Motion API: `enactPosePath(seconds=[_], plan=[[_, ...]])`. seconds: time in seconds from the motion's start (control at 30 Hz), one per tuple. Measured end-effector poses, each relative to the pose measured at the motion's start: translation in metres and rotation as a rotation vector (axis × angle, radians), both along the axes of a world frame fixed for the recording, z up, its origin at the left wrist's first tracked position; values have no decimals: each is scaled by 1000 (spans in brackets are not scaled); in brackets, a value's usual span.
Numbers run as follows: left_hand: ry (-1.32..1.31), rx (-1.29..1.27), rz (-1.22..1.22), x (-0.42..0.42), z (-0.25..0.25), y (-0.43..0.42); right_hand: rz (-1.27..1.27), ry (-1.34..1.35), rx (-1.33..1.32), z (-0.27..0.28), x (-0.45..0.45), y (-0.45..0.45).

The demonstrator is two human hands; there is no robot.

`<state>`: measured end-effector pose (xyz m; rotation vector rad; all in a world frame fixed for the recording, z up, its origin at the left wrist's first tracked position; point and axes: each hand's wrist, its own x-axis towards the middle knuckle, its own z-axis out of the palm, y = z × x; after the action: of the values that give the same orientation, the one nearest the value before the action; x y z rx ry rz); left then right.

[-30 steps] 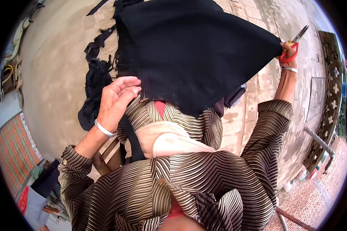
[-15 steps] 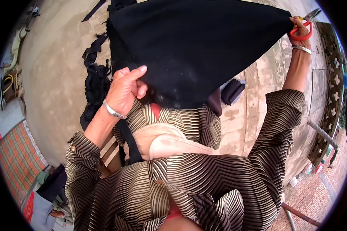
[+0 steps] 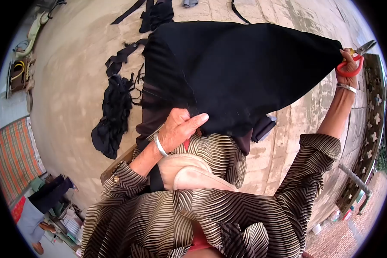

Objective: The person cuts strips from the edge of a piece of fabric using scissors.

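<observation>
A large black cloth (image 3: 236,69) is spread between my two hands above my lap. My left hand (image 3: 178,129) is closed on the cloth's near edge, thumb on top pointing right. Out to the far right, my right hand (image 3: 349,66) pinches the cloth's corner and also holds scissors (image 3: 350,69) with red handles, their blades pointing up and away to the right. Beneath the cloth, a dark brownish fabric (image 3: 152,107) shows at its left side. Silver bracelets circle both wrists.
Black scraps (image 3: 112,116) lie on the concrete floor (image 3: 64,86) at the left, with more strips (image 3: 159,15) at the far side. A folded dark cloth (image 3: 263,128) is right of my lap. A person (image 3: 34,219) is at the lower left; a pierced wall (image 3: 374,116) stands right.
My left hand has moved right and toward me and closed on the cloth's edge. My right hand has moved further right with the corner and scissors, stretching the cloth wider.
</observation>
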<state>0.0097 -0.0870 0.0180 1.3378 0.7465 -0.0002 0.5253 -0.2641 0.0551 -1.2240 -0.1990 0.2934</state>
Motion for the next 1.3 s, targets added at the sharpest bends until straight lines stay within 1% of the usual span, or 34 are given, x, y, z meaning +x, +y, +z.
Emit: enactPosePath(seconds=[0.07,0.1,0.13,0.2,0.23,0.27,0.3,0.33,0.37,0.4,0.43,0.47,0.53,0.57,0.6,0.63,0.67,0.7,0.73,0.77,0.8,0.87,0.93,1.0,1.03,1.1,1.13,1.2,1.23,1.27,1.3], plan=[[-4,25,-17,-4,4,-5,93,-96,-49,24,-1,-3],[-11,50,-41,-5,5,-5,34,-177,-98,38,-11,0],[-9,50,-29,-7,-1,-7,66,-231,-114,47,-17,-1],[80,64,-42,-11,-20,-12,160,-328,-226,68,-41,-6],[125,22,-15,-9,-23,-12,207,-391,-289,80,-56,-7],[62,0,4,-11,-35,-8,254,-476,-366,88,-73,-6],[87,-12,10,-11,-38,-5,356,-551,-401,95,-101,-1],[110,-23,15,-11,-40,-1,355,-677,-604,103,-140,9],[109,-22,16,-11,-45,0,430,-622,-615,99,-166,12],[40,-90,50,-13,-50,1,535,-542,-605,90,-189,14],[-31,-160,82,-14,-54,2,478,-589,-648,79,-220,23],[-31,-166,80,-11,-52,3,525,-448,-569,57,-236,21],[-41,-418,238,-4,-48,3,735,-397,-713,36,-266,29],[-52,-494,228,-9,-57,7,854,-225,-746,22,-276,30],[-96,-539,264,-10,-61,7,855,-323,-887,1,-283,28],[-133,-562,282,-11,-58,8,790,-505,-939,-18,-292,28],[-169,-585,299,-12,-54,9,734,-524,-968,-22,-300,24],[-170,-590,295,-12,-58,10,700,-557,-932,-16,-307,23],[-247,-620,325,-13,-63,12,668,-589,-895,-9,-313,20],[-319,-653,352,-14,-66,13,665,-581,-903,-3,-316,14],[-316,-662,343,-10,-64,14,680,-532,-943,4,-317,7],[-319,-827,523,0,-58,12,690,-479,-993,14,-324,-4],[-311,-818,531,2,-51,13,667,-249,-980,21,-336,-11],[-386,-812,425,-6,-53,16,667,-259,-943,20,-347,-16],[-381,-817,426,-7,-54,14,704,-228,-935,14,-351,-22],[-344,-762,422,-3,-51,12,746,-121,-895,14,-359,-23],[-341,-768,415,-1,-45,10,739,-117,-901,12,-360,-25],[-278,-727,259,0,-27,7,772,-113,-944,3,-363,-28],[-243,-591,220,-8,-47,10,745,-109,-935,0,-366,-29],[-240,-592,215,-16,-61,4,741,-106,-934,2,-368,-31],[-179,-568,199,-13,-43,0,729,-20,-904,6,-371,-32]])
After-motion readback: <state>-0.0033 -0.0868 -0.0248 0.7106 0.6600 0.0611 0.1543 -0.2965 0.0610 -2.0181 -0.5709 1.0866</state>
